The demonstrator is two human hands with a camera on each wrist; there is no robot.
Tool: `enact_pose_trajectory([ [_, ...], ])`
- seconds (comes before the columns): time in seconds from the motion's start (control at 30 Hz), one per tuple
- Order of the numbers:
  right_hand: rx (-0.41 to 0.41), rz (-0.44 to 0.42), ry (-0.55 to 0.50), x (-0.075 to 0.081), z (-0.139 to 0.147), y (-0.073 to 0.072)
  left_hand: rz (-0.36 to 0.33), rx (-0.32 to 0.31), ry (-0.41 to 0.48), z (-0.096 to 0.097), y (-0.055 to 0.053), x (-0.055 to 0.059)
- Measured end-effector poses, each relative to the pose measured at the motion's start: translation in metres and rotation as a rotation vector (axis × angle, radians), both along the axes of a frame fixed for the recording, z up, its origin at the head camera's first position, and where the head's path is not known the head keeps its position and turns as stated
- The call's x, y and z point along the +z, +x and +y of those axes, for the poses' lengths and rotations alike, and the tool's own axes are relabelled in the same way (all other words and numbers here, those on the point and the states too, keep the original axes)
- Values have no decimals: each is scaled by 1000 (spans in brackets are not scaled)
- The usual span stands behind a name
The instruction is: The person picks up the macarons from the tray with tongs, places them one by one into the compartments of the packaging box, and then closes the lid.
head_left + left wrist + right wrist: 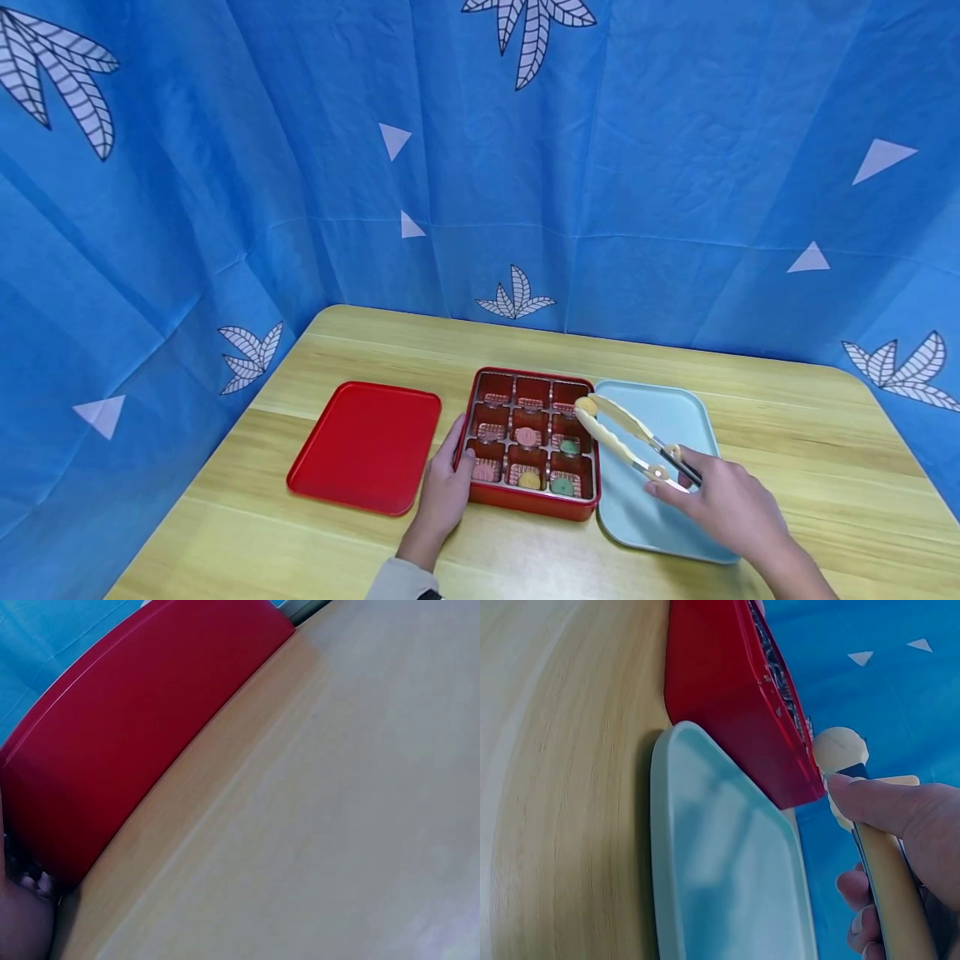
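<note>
In the head view, my right hand (723,502) grips a pair of cream-tipped tongs (611,437) with a dark handle. Between the tong tips is a small round yellow pastry (587,406), held above the right rim of a red box (525,498). My left hand (444,492) holds that box by its left wall, thumb over the rim. Compartments divide the box. Inside lie two pink pastries, one in the middle (527,437) and one at front left (483,472), a yellow pastry (529,480) at front centre, and two green ones (562,486) on the right.
Right of the box, partly beneath the tongs, lies a light blue tray (660,521). A flat red tray or lid (367,446) lies to the left. Both rest on a wooden table (525,554), backed by a blue curtain (480,167).
</note>
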State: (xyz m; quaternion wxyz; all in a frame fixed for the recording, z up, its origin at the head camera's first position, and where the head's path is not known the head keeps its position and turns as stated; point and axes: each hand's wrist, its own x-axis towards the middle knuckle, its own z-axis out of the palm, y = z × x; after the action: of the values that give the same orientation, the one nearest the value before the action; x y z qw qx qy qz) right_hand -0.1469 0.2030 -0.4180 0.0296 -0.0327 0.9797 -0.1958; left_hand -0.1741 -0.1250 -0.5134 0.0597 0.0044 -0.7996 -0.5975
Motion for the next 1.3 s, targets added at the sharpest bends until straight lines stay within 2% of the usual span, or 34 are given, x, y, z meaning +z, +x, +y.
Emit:
enact_pose_trajectory([
  [0.3, 15, -5, -21, 0, -14, -3, -6, -3, 4, 0, 1, 1],
  [0.57, 36, 54, -34, -1, -23, -5, -13, -1, 4, 0, 1, 3],
  [0.93, 65, 34, -46, -1, -33, -8, -7, -5, -7, 0, 2, 3],
  [1.3, 70, -32, -88, 0, -52, -11, 7, 0, -12, 0, 3, 4],
])
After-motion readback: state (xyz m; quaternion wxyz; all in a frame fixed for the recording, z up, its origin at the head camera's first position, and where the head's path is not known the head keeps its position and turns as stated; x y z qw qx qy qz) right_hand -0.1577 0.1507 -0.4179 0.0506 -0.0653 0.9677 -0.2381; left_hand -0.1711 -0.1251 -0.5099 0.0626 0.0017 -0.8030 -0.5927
